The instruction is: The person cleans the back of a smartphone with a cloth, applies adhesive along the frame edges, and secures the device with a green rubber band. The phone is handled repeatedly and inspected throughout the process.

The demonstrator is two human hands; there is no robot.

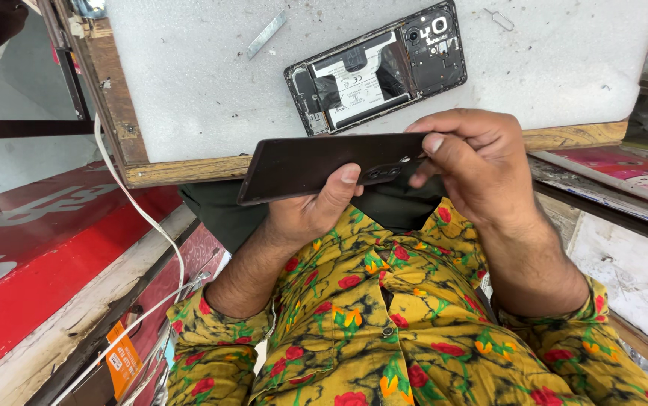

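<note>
Back cover (pixel 316 167): dark, held level over lap
Left hand (pixel 316 210): gripping cover from beneath
Right hand (pixel 474 165): fingers pinching cover's end
Phone (pixel 376 68): opened, on white pad (pixel 189 75)

A small phone repair stall — an opened phone (pixel 378 66) lies at twelve o'clock on a worn white bench (pixel 189 83), a red signboard (pixel 31 263) at nine o'clock.

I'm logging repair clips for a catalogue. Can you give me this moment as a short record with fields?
setting: white work pad on a wooden-edged bench
left hand: holds the dark back cover from below, thumb on top
right hand: pinches the cover's camera end
on the pad: opened phone, insides showing; metal strip; small pin tool
beside: white cable
clothing: yellow floral shirt
</note>
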